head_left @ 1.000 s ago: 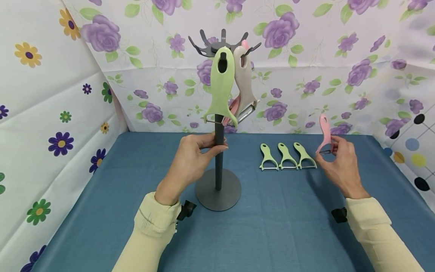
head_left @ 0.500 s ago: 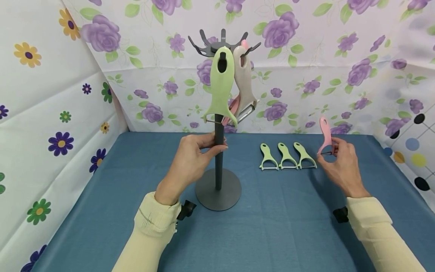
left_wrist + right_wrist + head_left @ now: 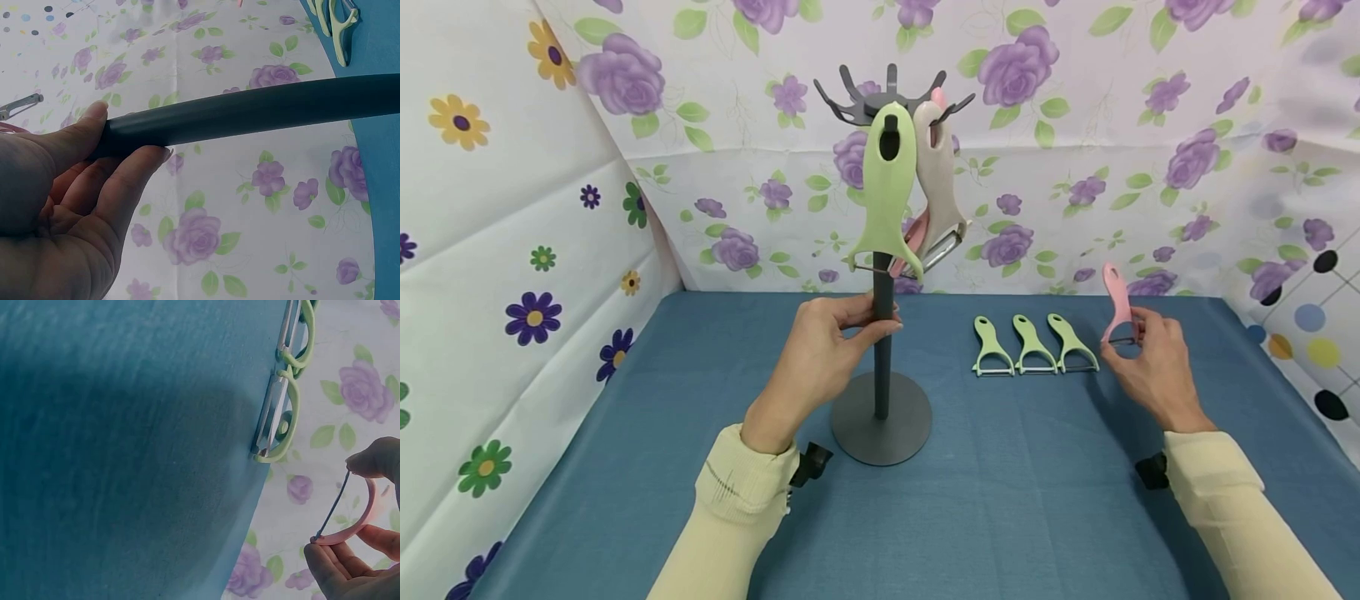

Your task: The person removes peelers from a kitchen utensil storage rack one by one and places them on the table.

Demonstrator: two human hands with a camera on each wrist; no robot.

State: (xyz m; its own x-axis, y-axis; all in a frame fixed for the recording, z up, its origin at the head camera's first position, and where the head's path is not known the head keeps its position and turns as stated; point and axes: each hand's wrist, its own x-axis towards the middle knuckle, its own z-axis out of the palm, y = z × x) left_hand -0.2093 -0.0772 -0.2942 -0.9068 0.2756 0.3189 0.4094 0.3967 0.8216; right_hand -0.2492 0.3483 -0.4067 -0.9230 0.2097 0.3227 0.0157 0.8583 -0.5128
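My left hand (image 3: 812, 358) grips the dark grey pole (image 3: 250, 115) of a utensil stand (image 3: 880, 433) around its middle. On the stand's hooks hang a green peeler (image 3: 889, 192) in front and a beige peeler (image 3: 936, 167) beside it, with a pink one partly hidden behind them. Off to the right, my right hand (image 3: 1153, 367) pinches a pink peeler (image 3: 1117, 296) by its blade end, handle pointing up. The right wrist view shows thumb and fingers on the two sides of that peeler's curved head (image 3: 350, 534). It is held above the table.
Three green peelers (image 3: 994, 354) lie in a row on the blue tablecloth (image 3: 985, 517), between the stand and my right hand. A flowered cloth (image 3: 760, 225) hangs behind the table, and more patterned cloth is at both sides.
The pink peeler in my right hand has dropped slightly, its handle tip now lower. My left hand and the stand stay in place.
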